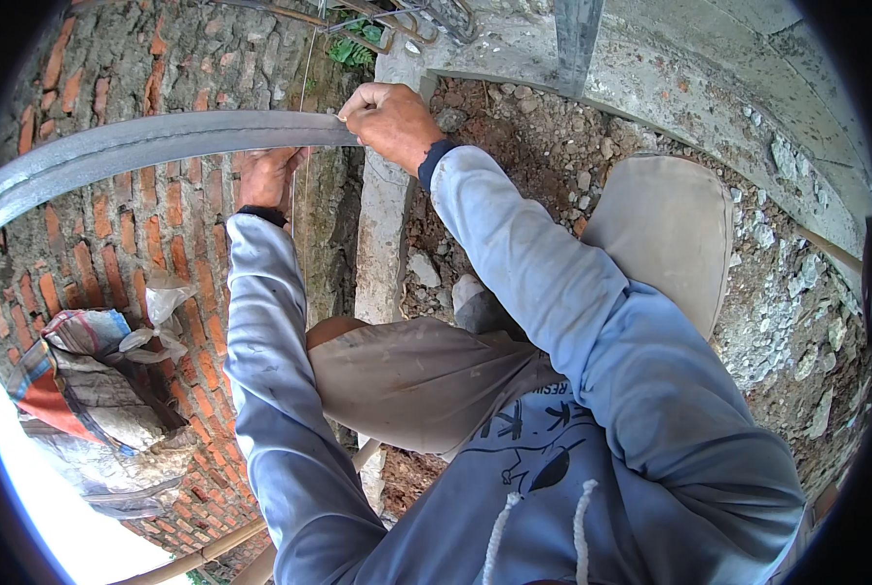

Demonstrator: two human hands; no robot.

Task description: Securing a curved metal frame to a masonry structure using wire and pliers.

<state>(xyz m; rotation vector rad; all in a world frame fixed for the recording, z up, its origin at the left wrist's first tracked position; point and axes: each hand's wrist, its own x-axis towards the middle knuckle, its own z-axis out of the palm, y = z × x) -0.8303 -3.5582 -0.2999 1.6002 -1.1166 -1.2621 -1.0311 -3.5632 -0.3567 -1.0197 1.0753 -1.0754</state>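
Note:
A long grey bar [192,132] with a dark line along its length runs in from the left edge and ends by my right hand. My right hand [389,119] is closed at that end, with finger and thumb pinched together at the bar's edge. Something tiny and pale shows at the fingertips, too small to name. Under the bar my left hand [267,177] is closed against its lower side; part of its fingers is hidden behind the bar. A thin string [306,185] runs past the bar, close beside my left hand.
A brick wall [95,234] fills the left, with worn sacks [109,390] and a clear plastic bag [163,317] against it. Below are a concrete beam [382,234] and rubble [533,146]. Bent steel bars [445,19] stick out at the top. A bamboo pole [192,561] crosses lower left.

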